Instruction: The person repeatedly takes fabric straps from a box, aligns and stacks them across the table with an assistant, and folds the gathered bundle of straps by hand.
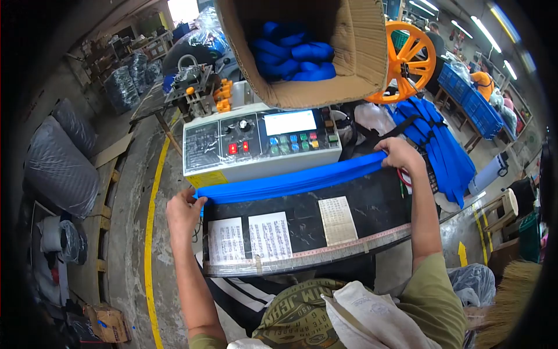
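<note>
A bundle of blue fabric straps (290, 181) stretches between my two hands, running in front of the control machine (261, 166). My left hand (185, 209) pinches its left end between thumb and fingers, by the left edge of the black tabletop (302, 209). At the other end, higher and to the right, my right hand (402, 156) is closed on the straps. Two white printed sheets (269, 235) and a yellowed paper (337, 221) lie on the tabletop below the bundle, with a measuring tape (354, 246) along the front edge.
Above the machine, a cardboard box (360, 52) opens toward me with blue strap coils (296, 52) inside. An orange spoked wheel (407, 61) stands to its right. More blue straps (444, 151) hang at the right. Behind, people work beside blue crates (468, 99).
</note>
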`<state>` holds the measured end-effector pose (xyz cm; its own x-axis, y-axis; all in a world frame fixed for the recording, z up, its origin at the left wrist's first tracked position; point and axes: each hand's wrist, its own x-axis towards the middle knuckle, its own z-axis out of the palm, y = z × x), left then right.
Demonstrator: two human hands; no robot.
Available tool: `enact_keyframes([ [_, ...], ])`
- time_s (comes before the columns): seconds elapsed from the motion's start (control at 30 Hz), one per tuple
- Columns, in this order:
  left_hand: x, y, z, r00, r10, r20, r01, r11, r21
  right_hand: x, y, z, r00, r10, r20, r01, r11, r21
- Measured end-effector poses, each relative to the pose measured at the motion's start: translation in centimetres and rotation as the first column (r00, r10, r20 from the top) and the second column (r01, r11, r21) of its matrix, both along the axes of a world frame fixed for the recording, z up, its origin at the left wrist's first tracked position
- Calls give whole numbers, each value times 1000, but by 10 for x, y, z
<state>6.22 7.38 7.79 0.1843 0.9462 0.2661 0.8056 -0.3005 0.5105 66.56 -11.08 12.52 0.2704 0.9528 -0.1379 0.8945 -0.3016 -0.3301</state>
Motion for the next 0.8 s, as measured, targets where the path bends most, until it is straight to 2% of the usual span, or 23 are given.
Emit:
enact_keyframes([
  [0.03,1,-5,4,1000,5,7,-6,1000,11,-16,-11,5,989,21,146,-50,980,195],
  [0.07,4,-13,11,996,18,91,-24,998,66,-34,-14,23,957,13,291,-126,919,374],
  [0.1,8,-22,18,985,23,171,-43,992,115,-57,-14,55,993,101,68,-120,909,399],
  [0.13,13,-31,19,969,21,245,-62,985,158,-85,-16,86,969,186,-162,-103,903,418],
  [0.17,21,-38,16,971,19,240,-59,986,159,-104,-14,106,953,262,-152,-162,864,477],
  [0.2,30,-45,12,946,-28,324,-27,986,162,-119,-7,124,932,336,-137,-217,818,532],
  [0.27,50,-64,1,867,-120,484,38,983,177,-149,19,159,938,330,109,-329,741,586],
  [0.33,75,-88,-8,863,-205,461,133,974,184,-158,76,171,904,349,246,-421,639,643],
  [0.4,100,-117,-5,838,-280,469,224,959,174,-161,140,164,876,235,421,-475,574,667],
  [0.47,114,-139,0,826,-307,473,275,952,138,-166,188,153,857,135,497,-475,579,663],
  [0.5,115,-145,3,812,-337,476,331,938,100,-163,193,147,855,137,501,-480,576,662],
  [0.6,100,-153,11,813,-343,469,355,932,67,-163,200,147,794,151,589,-546,605,580],
  [0.67,98,-153,23,809,-346,475,363,930,59,-181,156,149,849,227,476,-524,469,711],
  [0.7,98,-155,31,773,-358,523,328,932,153,-201,119,153,917,361,169,-355,548,757],
  [0.73,99,-158,39,733,-375,567,288,927,240,-222,79,152,883,441,-163,-186,648,739],
  [0.77,101,-159,45,690,-397,605,242,915,324,-238,46,142,846,466,-257,-146,668,730],
  [0.8,106,-160,52,687,-400,607,246,913,324,-251,17,127,801,486,-350,-104,689,717],
])
